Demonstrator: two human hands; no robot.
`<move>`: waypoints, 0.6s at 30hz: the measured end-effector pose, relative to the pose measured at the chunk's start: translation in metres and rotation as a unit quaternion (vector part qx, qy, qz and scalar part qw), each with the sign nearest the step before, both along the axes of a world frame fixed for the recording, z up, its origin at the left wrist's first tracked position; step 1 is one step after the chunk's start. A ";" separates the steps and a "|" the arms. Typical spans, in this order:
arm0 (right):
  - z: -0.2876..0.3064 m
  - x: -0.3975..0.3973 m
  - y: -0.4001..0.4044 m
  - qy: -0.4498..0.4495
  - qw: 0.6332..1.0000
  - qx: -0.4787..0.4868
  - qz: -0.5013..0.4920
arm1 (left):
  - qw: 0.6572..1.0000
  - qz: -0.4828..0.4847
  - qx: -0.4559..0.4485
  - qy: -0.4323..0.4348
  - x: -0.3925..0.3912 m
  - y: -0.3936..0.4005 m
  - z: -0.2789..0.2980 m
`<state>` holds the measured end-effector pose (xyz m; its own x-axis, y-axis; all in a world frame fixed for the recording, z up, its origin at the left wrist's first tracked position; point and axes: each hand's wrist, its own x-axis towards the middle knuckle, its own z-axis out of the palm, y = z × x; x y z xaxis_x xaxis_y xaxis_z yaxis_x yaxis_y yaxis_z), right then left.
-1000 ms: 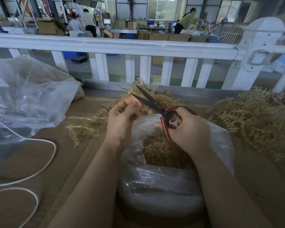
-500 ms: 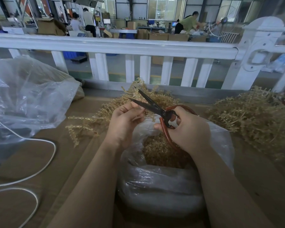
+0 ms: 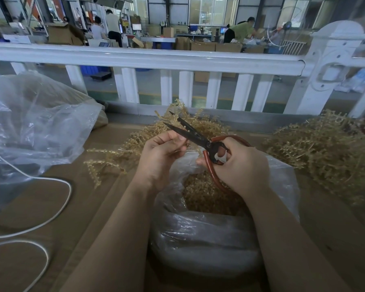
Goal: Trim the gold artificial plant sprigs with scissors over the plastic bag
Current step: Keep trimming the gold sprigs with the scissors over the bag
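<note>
Gold sprigs lie in two heaps on the counter, one pile behind the hands and another pile to the right, while cut bits fill the open plastic bag just below. The right hand is curled round the red handles of the scissors, whose dark blades stand slightly apart and point up and left. The left hand pinches something small right at the blades; it is likely a sprig, though the piece itself is mostly hidden by the fingers. To cut well, I would keep the stem seated deep toward the pivot, fingertips clear of the edges, and both hands held directly above the bag's mouth so the trimmings drop inside, not onto the counter.
</note>
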<state>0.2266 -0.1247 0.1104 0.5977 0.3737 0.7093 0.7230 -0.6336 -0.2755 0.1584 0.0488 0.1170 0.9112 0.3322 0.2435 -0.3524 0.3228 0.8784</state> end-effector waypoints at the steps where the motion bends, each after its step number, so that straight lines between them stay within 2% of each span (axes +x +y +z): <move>1: 0.000 0.000 0.000 0.001 1.000 0.001 0.001 | 1.000 -0.001 -0.002 0.001 0.000 0.000 0.000; 6: -0.001 0.001 0.000 0.016 1.000 0.007 0.006 | 1.000 0.006 -0.005 -0.005 0.000 -0.001 0.001; 11: -0.001 0.001 0.000 0.016 1.000 0.005 0.006 | 0.998 0.039 0.054 -0.014 0.000 -0.002 0.002; 18: -0.002 0.002 -0.001 0.024 1.000 0.011 0.013 | 0.996 0.036 0.074 -0.019 -0.001 -0.002 0.003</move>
<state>0.2288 -0.1255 0.1084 0.6223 0.3742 0.6875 0.7242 -0.6087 -0.3242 0.1572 0.0467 0.1197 0.8759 0.3534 0.3286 -0.4037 0.1634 0.9002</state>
